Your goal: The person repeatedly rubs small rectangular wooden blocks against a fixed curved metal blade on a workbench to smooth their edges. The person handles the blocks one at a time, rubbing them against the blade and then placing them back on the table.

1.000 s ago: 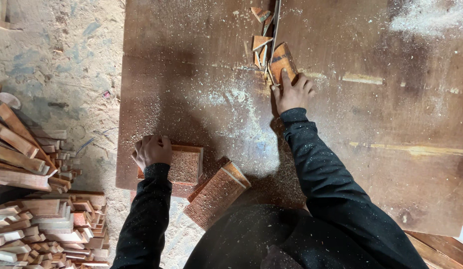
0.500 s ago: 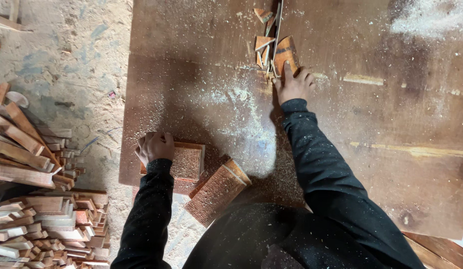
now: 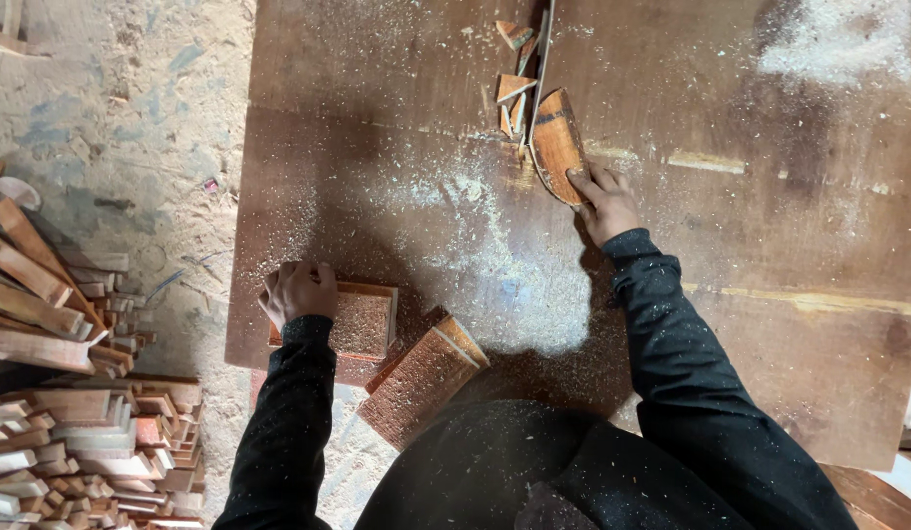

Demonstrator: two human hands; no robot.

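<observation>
Guiding a curved offcut past the blade

Our right hand [image 3: 604,201] presses its fingers [image 3: 583,184] flat on the near end of a curved wood piece [image 3: 557,144], which lies just beside the thin saw blade [image 3: 542,59]. Best, we judge, to keep fingertips behind the wood and push steadily. Our left hand [image 3: 298,291] is clenched over the edge of a sawdust-covered wooden block [image 3: 362,322] near the worktop [image 3: 769,373] corner. A ridged block [image 3: 419,381] leans nearby; stacked wood strips [image 3: 73,451] lie on the floor.
</observation>
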